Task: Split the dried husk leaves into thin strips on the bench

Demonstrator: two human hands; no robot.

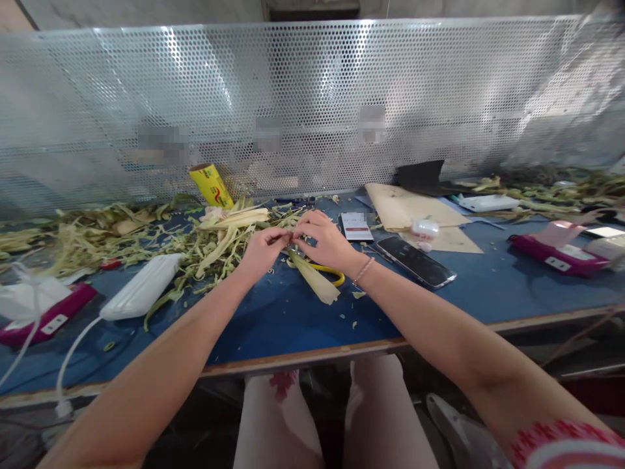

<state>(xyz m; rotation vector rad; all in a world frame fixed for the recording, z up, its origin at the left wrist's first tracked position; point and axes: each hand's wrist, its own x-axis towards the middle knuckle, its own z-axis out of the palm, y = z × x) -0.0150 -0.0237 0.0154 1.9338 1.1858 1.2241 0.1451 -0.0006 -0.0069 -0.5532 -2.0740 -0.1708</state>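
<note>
My left hand [266, 251] and my right hand [319, 238] meet over the blue table, fingertips pinched together. Whatever sits between the fingers is tiny and mostly hidden. Just under the fingertips begins the narrow end of a pale green, leaf-like plant strip [316, 281], which widens toward me; I cannot tell whether it is held. A yellow loop [336, 277], perhaps a scissors handle, shows from behind that strip. Left of my hands spreads a heap of pale green leaves and stems [209, 251]. A beaded bracelet [364, 270] circles my right wrist.
A yellow tube [211, 185] leans behind the heap. On the right lie a dark phone [415, 260], a lit-screen phone [356, 227], brown paper [459, 239] and a magenta box [556, 254]. A corded white case [141, 286] lies left. Perforated metal [312, 85] walls the back.
</note>
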